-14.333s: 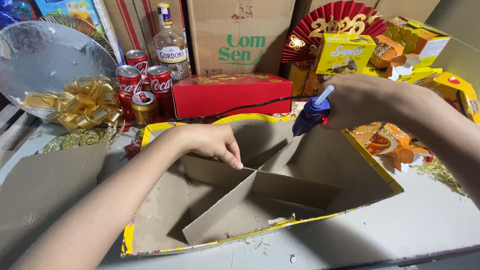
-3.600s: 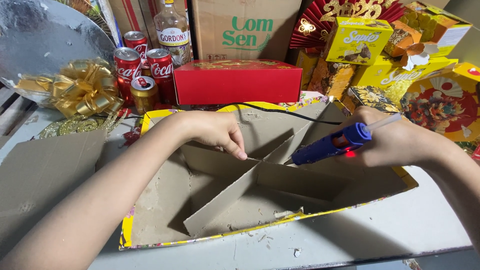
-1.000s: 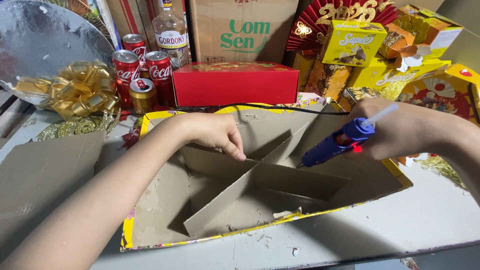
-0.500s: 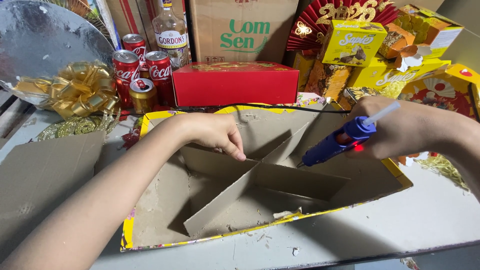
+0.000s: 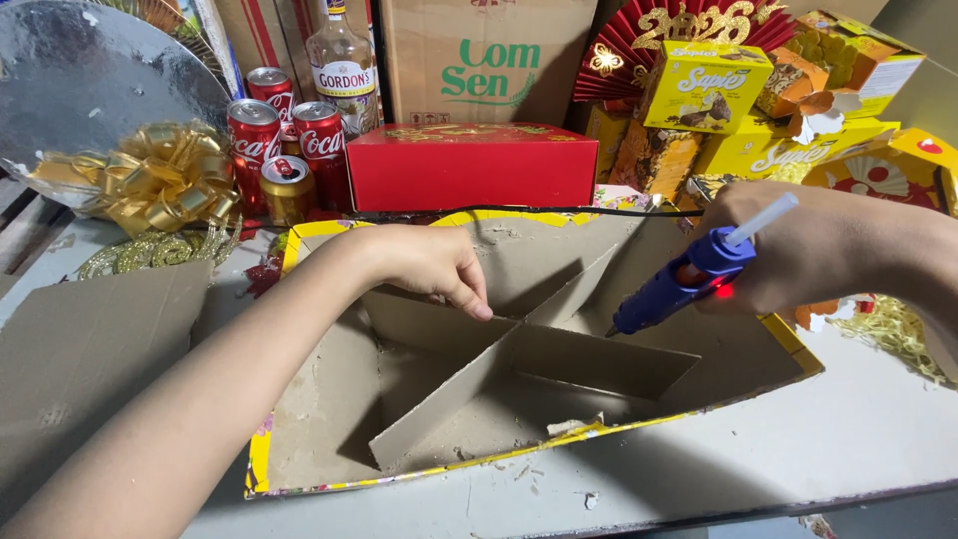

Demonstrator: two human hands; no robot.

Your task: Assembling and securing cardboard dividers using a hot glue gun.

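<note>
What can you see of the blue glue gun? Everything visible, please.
The blue plastic glue gun sits in the right hand, tilted with its dark nozzle pointing down-left at the brown cardboard divider inside the shallow yellow-edged cardboard tray. A pale translucent glue stick juts from its rear, up-right. A small red light glows on the body near the grip. Whether the tip touches the cardboard cannot be told.

The left hand (image 5: 424, 265) reached in from the lower left, forearm extended, palm down, fingers curled and fingertips pressed downward. The right hand (image 5: 798, 245) came from the right, fingers wrapped tight in a closed grip, well apart from the left hand.
</note>
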